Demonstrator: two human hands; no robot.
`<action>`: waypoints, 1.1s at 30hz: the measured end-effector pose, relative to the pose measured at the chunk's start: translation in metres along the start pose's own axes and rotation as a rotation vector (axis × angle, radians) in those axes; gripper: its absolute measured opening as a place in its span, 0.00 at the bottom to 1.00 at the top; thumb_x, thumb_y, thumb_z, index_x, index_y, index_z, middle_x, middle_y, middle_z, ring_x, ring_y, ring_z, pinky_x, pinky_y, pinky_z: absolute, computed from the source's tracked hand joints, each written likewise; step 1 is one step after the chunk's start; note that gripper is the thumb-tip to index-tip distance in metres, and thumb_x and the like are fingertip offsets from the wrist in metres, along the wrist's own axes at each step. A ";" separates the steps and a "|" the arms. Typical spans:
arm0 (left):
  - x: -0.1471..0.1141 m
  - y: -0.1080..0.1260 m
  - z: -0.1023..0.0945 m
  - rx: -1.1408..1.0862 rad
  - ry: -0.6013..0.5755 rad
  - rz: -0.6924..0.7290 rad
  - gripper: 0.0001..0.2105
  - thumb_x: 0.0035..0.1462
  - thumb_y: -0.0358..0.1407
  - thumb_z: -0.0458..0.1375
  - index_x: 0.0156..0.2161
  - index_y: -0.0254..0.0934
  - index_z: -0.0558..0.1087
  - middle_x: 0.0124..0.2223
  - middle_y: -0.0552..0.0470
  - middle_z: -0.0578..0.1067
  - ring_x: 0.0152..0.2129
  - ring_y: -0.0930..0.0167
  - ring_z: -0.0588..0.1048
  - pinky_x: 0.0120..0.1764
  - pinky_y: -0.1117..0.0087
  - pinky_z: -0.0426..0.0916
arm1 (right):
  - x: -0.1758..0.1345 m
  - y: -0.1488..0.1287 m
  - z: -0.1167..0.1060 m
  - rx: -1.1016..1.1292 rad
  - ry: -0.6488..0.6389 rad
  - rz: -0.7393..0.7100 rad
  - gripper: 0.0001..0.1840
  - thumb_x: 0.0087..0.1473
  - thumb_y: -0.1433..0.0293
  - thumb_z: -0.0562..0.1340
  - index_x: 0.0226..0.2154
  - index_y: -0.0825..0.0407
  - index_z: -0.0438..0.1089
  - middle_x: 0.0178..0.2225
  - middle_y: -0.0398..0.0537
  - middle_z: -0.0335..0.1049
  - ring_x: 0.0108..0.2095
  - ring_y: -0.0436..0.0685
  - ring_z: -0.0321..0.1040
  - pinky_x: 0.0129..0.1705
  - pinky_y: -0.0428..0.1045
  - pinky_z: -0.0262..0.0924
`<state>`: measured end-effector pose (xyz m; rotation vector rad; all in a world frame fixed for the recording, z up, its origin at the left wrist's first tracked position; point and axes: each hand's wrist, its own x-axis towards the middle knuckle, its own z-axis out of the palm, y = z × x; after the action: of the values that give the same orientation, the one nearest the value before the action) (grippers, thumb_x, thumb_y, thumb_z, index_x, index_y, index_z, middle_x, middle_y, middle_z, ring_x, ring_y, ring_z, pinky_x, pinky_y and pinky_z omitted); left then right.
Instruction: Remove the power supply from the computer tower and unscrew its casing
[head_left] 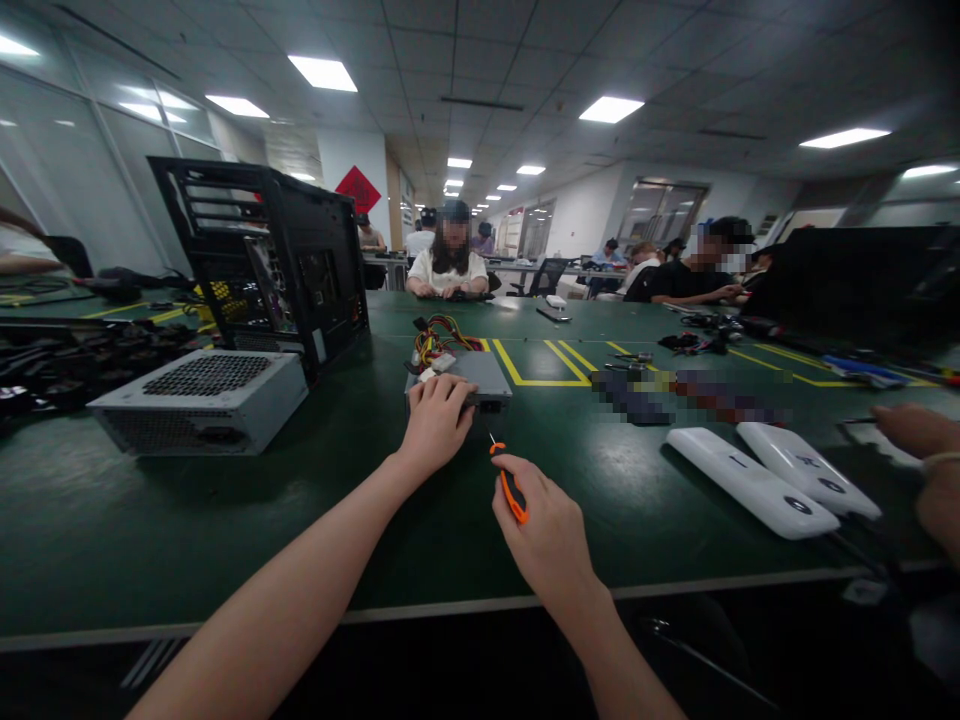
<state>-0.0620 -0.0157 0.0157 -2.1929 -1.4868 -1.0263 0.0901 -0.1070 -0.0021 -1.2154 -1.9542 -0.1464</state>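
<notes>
A small grey computer power supply (pixel 492 374) lies on the green table in front of me, its colored cables (pixel 444 338) bunched up behind it. My left hand (pixel 436 422) grips its near left part, fingers over the top and thumb at the front side. In my right hand (pixel 546 520) is a screwdriver (pixel 513 492) with an orange and black handle. Its thin shaft points up and away toward the front face of the power supply, close to the socket. Whether the tip touches a screw is too small to tell.
A larger power supply (pixel 199 400) and a black computer case (pixel 300 260) stand at left. To the right lie white devices (pixel 750 480), blurred-out items (pixel 634 395) and loose cables (pixel 694 335). Another person's hand (pixel 919 430) reaches in at far right. People sit opposite.
</notes>
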 end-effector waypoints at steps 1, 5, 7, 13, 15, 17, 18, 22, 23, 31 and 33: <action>0.000 0.000 0.000 -0.001 -0.002 -0.003 0.13 0.54 0.33 0.50 0.46 0.42 0.66 0.46 0.49 0.67 0.45 0.64 0.62 0.46 0.60 0.53 | 0.000 0.000 0.000 0.006 -0.007 0.008 0.12 0.52 0.73 0.52 0.41 0.52 0.63 0.36 0.49 0.69 0.33 0.54 0.69 0.35 0.49 0.64; 0.000 0.001 -0.001 -0.005 -0.011 -0.005 0.14 0.53 0.33 0.50 0.46 0.42 0.66 0.46 0.48 0.67 0.45 0.64 0.62 0.46 0.60 0.53 | 0.000 0.000 0.000 0.011 -0.011 0.030 0.14 0.51 0.72 0.53 0.42 0.52 0.62 0.36 0.49 0.69 0.32 0.54 0.69 0.33 0.49 0.64; 0.000 0.001 -0.001 -0.006 -0.012 -0.003 0.13 0.54 0.33 0.50 0.46 0.42 0.66 0.46 0.48 0.67 0.45 0.64 0.62 0.46 0.60 0.53 | 0.000 -0.001 -0.001 0.014 0.033 0.035 0.14 0.50 0.72 0.53 0.41 0.52 0.62 0.39 0.51 0.66 0.35 0.56 0.68 0.33 0.50 0.64; 0.000 0.000 0.000 0.003 -0.006 -0.002 0.13 0.54 0.33 0.50 0.46 0.42 0.65 0.47 0.49 0.67 0.45 0.64 0.62 0.46 0.60 0.53 | 0.000 0.005 0.001 0.079 0.191 -0.022 0.10 0.54 0.72 0.53 0.41 0.50 0.61 0.39 0.50 0.65 0.40 0.54 0.66 0.38 0.48 0.64; 0.000 0.000 0.000 0.004 -0.004 -0.002 0.13 0.54 0.33 0.50 0.46 0.42 0.65 0.47 0.49 0.67 0.45 0.64 0.62 0.46 0.60 0.53 | 0.000 0.006 0.000 0.071 0.193 -0.025 0.08 0.55 0.71 0.54 0.39 0.50 0.62 0.38 0.49 0.67 0.39 0.53 0.67 0.38 0.48 0.64; 0.000 0.000 0.000 0.003 -0.002 -0.001 0.13 0.54 0.32 0.50 0.46 0.42 0.65 0.47 0.49 0.67 0.45 0.64 0.62 0.45 0.60 0.53 | 0.001 0.006 -0.002 0.083 0.165 -0.012 0.05 0.55 0.69 0.54 0.36 0.50 0.63 0.38 0.49 0.66 0.39 0.54 0.67 0.38 0.49 0.65; 0.000 0.000 -0.001 0.003 -0.001 0.000 0.13 0.54 0.32 0.50 0.46 0.42 0.66 0.47 0.49 0.67 0.45 0.64 0.62 0.45 0.60 0.53 | 0.001 0.005 -0.003 0.092 0.147 -0.001 0.05 0.55 0.69 0.54 0.35 0.50 0.63 0.39 0.50 0.65 0.39 0.54 0.67 0.38 0.49 0.65; 0.000 0.001 -0.002 0.011 -0.002 -0.004 0.13 0.54 0.32 0.50 0.45 0.42 0.66 0.47 0.49 0.67 0.45 0.64 0.62 0.46 0.60 0.53 | 0.001 0.000 -0.004 0.125 0.119 -0.005 0.07 0.52 0.72 0.53 0.38 0.52 0.59 0.43 0.54 0.60 0.41 0.56 0.65 0.38 0.52 0.65; 0.000 0.001 -0.002 0.012 -0.003 -0.005 0.13 0.54 0.33 0.50 0.45 0.42 0.66 0.47 0.49 0.67 0.45 0.64 0.62 0.46 0.60 0.53 | 0.001 0.000 -0.003 0.133 0.121 -0.028 0.09 0.53 0.73 0.52 0.39 0.52 0.58 0.43 0.54 0.60 0.42 0.56 0.65 0.39 0.52 0.65; 0.000 0.001 -0.001 -0.005 -0.006 -0.006 0.13 0.54 0.33 0.51 0.45 0.42 0.66 0.46 0.49 0.67 0.45 0.64 0.62 0.46 0.61 0.52 | 0.000 0.004 -0.002 0.116 0.160 -0.044 0.10 0.56 0.70 0.52 0.42 0.51 0.60 0.42 0.50 0.66 0.41 0.54 0.67 0.40 0.49 0.65; 0.000 0.001 -0.001 -0.005 -0.003 -0.008 0.13 0.53 0.32 0.51 0.45 0.41 0.66 0.46 0.48 0.67 0.45 0.64 0.62 0.46 0.61 0.52 | 0.000 0.002 -0.002 0.118 0.143 -0.033 0.11 0.55 0.70 0.52 0.43 0.51 0.60 0.43 0.53 0.64 0.42 0.55 0.66 0.39 0.50 0.66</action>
<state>-0.0611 -0.0170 0.0167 -2.1948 -1.4964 -1.0312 0.0931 -0.1068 -0.0015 -1.0675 -1.8331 -0.1298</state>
